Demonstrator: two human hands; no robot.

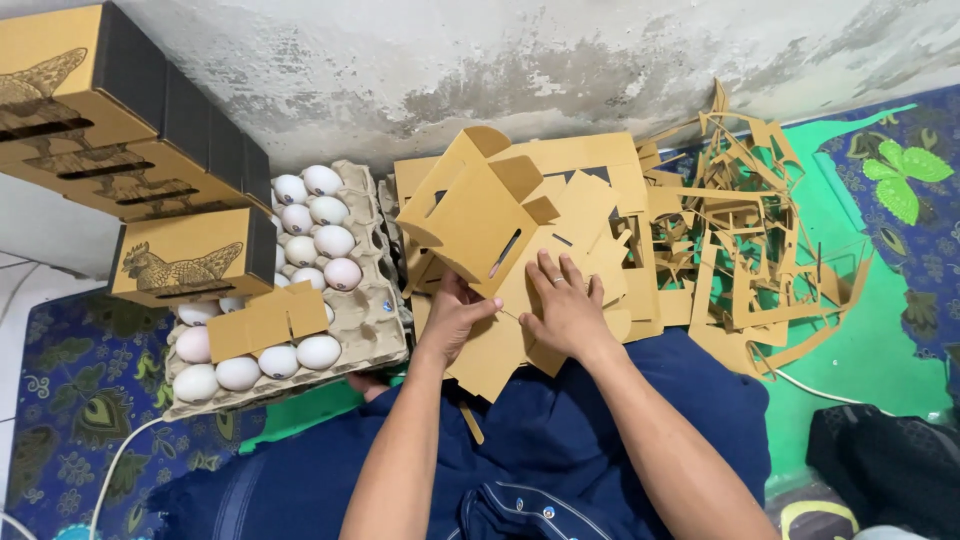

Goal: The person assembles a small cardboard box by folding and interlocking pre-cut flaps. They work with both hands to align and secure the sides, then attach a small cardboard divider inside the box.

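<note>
- Nearest: dark blue trousers (560, 450) across the lap, forearms reaching forward and up over them.
- Left hand (452, 315) closed on the lower edge of a half-folded cardboard box (478, 215), thumb and fingers pinching the flap beneath it.
- Right hand (566, 305) open, palm down, fingers spread flat on a stack of flat cardboard blanks (590, 215), touching but not gripping.
- Half-folded cardboard box just beyond the left hand, tilted, long axis running from lower right up to upper left, open end toward the wall; left hand nearer to it, right hand just beside its lower right corner.
- To the left, an egg tray (385, 335) with white eggs (320, 240), a small cardboard piece (268, 320) lying across some of them.
- Farther left, finished brown boxes (185, 255) printed with a hen, stacked against the wall.
- Farthest right, a loose heap of cardboard offcuts (755, 230) on the green mat (860, 340), well apart from both hands.
</note>
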